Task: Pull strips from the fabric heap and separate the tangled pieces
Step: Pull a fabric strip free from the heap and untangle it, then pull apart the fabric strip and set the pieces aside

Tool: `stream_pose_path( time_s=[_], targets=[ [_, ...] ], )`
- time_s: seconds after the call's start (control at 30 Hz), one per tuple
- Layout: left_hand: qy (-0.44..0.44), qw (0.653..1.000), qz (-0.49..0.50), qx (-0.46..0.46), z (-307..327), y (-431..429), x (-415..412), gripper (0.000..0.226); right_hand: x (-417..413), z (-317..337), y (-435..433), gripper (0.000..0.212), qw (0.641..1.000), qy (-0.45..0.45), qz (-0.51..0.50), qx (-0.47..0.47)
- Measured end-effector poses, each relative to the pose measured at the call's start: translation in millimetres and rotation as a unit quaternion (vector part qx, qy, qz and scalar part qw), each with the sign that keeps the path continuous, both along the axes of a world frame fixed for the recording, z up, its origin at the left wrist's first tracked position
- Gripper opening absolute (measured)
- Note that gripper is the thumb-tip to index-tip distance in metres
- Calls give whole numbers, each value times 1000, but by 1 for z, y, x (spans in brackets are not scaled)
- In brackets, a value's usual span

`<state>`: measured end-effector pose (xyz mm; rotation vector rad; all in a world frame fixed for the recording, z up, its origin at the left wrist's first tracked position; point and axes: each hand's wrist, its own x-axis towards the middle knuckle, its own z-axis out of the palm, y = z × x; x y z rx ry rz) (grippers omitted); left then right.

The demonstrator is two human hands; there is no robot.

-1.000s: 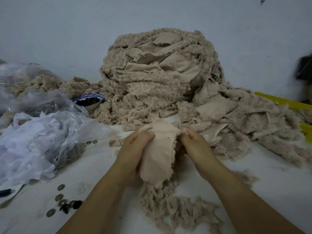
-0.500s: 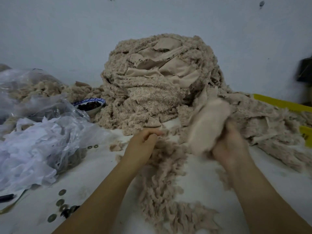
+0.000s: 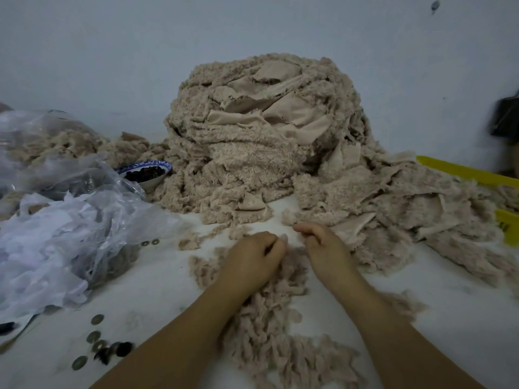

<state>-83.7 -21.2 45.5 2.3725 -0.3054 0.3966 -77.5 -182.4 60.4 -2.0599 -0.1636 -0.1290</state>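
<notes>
As I scan from the left, crinkled translucent plastic bags (image 3: 84, 220) slump on the white table (image 3: 157, 290). The near one holds thin white scraps, the far one beige fluff. Near them, small round metal discs (image 3: 97, 319) with holes lie flat and scattered. Behind the bags stands a blue-and-white patterned bowl (image 3: 146, 175) filled with small dark pieces I cannot identify.

Right of it, the fabric heap (image 3: 261, 141) rises at the far middle of the table against the pale wall (image 3: 112, 51). It is a tall rounded mound of shaggy beige pile, with smooth flat backing showing in folded patches near its top, and it spills low and wide to the right.

A fluffy strip (image 3: 261, 341) of the same ragged stuff runs from the near edge up to my hands. My left hand (image 3: 252, 258) rests on it, fingers curled around a tuft at its far end. My right hand (image 3: 325, 248) lies just beside it, knuckles up and fingers tucked under; I cannot tell whether it holds anything.

At the far right the edge of a yellow tray (image 3: 463, 171) shows, partly buried under the spill.
</notes>
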Motion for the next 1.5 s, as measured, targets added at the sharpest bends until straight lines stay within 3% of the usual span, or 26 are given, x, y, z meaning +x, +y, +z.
stream_pose_path(
  time_s=[0.1,0.2,0.27,0.33,0.43,0.53,0.63,0.73,0.77,0.87,0.97,1.1,1.2,1.27,1.33,1.4,1.5],
  targets=[
    [-48,996,77,-7,4,10,-1,35,2,-4,7,41,995,-17,27,-99],
    [-59,995,70,35,2,4,11,23,-4,-6,14,36,982,-9,101,-156],
    [-22,999,41,20,4,0,21,28,-7,-5,14,33,991,4,99,-94],
    [7,1000,6,9,12,-6,32,34,-6,-1,9,37,1000,-1,24,-10],
    [85,990,-77,86,23,-19,48,44,-1,0,4,35,995,-9,-51,81],
    [99,980,-111,135,19,-21,42,36,2,-1,1,27,994,-20,-56,88],
    [25,997,-53,55,17,-11,27,50,3,1,2,23,999,-32,-19,17],
    [45,994,-12,-102,26,1,29,58,2,-1,12,31,991,3,67,-114],
    [44,994,6,-104,27,5,35,53,-1,-1,14,35,988,8,83,-129],
    [51,995,59,56,20,20,61,29,-7,-4,14,40,995,28,83,-38],
    [91,970,116,193,10,32,76,34,-6,-4,9,36,998,9,54,9],
    [100,977,130,137,17,29,71,14,-5,-4,9,33,999,4,35,19],
    [-23,995,89,32,31,18,45,17,-5,-2,12,35,999,-5,19,42],
    [-109,993,39,-6,39,2,18,12,-3,0,14,40,992,32,24,119],
    [-118,993,-9,15,39,-11,-8,8,-4,4,16,47,965,91,53,240],
    [-101,991,-42,74,35,-19,-28,14,-6,7,17,40,931,137,81,329],
    [-94,982,-69,147,30,-22,-37,27,-9,10,15,21,923,158,68,344]
  ],
)
